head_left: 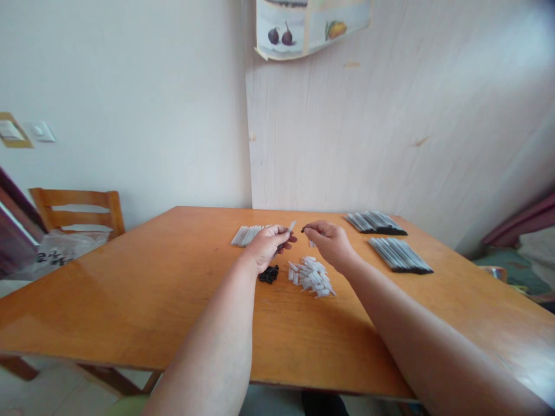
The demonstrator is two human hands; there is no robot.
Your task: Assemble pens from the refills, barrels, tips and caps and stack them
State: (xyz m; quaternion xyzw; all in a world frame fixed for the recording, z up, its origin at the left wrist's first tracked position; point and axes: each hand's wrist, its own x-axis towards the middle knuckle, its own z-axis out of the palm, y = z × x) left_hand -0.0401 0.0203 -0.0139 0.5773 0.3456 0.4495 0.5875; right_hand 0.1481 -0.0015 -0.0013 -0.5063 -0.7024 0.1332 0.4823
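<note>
Over the middle of the table, my left hand [265,247] is closed around a thin whitish translucent tube [292,225], whose upper end sticks out past the thumb. Just to its right, my right hand [333,244] pinches a small black piece [303,230] between thumb and fingertips. The two hands are a short gap apart. A small whitish piece [311,244] shows below the right fingers; whether they hold it is unclear. Under the left wrist lies a heap of small black pieces [269,274]. Beside it is a pile of short white translucent pieces [313,277].
A row of whitish tubes [245,236] lies behind my left hand. Two rows of grey tubes with black ends, a far one [373,222] and a nearer one [399,255], lie at the right. A wooden chair [78,216] with a plastic bag [65,251] stands left of the wooden table [143,271].
</note>
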